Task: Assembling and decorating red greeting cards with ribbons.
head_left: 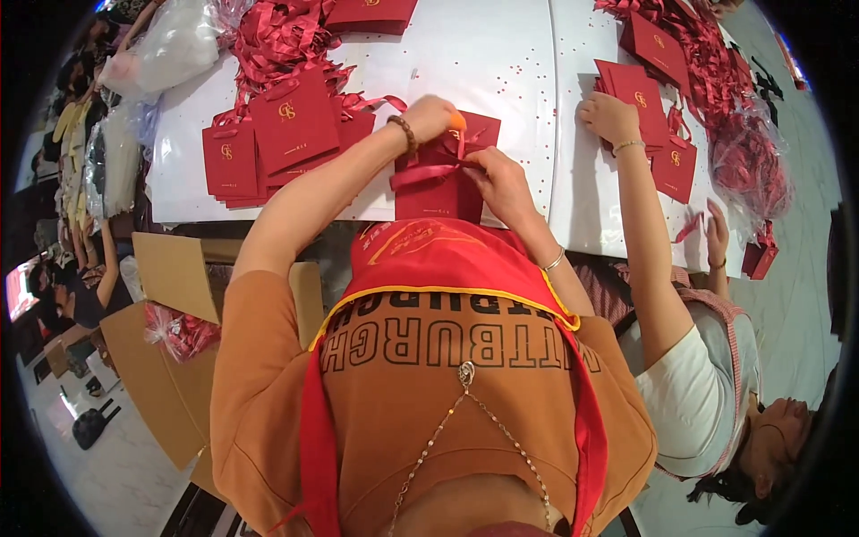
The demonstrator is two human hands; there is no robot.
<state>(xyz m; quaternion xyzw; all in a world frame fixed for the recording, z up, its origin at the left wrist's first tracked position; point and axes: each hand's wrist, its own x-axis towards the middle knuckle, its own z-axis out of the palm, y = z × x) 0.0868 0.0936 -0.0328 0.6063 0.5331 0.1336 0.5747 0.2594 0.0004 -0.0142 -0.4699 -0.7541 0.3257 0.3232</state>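
The necklace (pixel 466 371) lies over the shirt (pixel 376 403), while the left hand (pixel 431 120) and right hand (pixel 504 184) pinch the ribbon (pixel 424 174) over the bag (pixel 438 202).

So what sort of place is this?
Likely a hand-assembly or packing workshop: stacked red bags and heaped red ribbon share a white table, with an open cardboard box beside it.

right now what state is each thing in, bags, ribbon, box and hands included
Red bag: lying flat, partly covered by ribbon
Ribbon: looped across the bag; knot unclear
Left hand: fingers curled near the ribbon; grip unclear
Right hand: pinching the ribbon
Bag pile on the left: overlapping
Cardboard box: flaps open
Co-worker's hand: at the bags on the right
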